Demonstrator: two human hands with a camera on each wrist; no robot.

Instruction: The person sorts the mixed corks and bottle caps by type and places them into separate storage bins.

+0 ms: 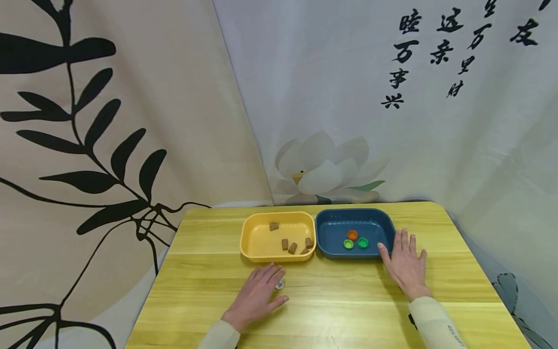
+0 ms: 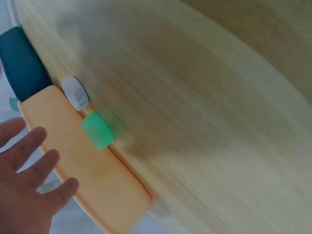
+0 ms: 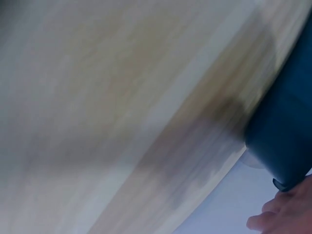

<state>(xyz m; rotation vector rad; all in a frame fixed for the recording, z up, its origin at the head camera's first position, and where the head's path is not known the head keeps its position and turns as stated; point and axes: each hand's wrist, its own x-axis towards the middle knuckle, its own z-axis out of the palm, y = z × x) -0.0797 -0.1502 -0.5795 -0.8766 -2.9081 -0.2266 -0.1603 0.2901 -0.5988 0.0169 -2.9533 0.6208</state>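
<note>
My left hand (image 1: pixel 259 293) hovers over the table just before the yellow tray (image 1: pixel 257 237), its fingers spread and holding nothing. By its fingertips lies a small white round piece (image 1: pixel 280 284). The left wrist view also shows a small green piece (image 2: pixel 98 130) near this white piece (image 2: pixel 75 93); the hand covers the green one in the head view. My right hand (image 1: pixel 409 269) rests at the right end of the blue tray (image 1: pixel 335 229), thumb at its front corner and straight fingers along its side. Inside the blue tray are an orange cap (image 1: pixel 352 235), a light green cap (image 1: pixel 348 245) and a darker green cap (image 1: pixel 363 243).
Several brown cork-like pieces (image 1: pixel 292 248) lie in the yellow tray. Both trays stand side by side near the back edge of the wooden table (image 1: pixel 340 310). A printed cloth (image 1: pixel 331 87) hangs behind the table.
</note>
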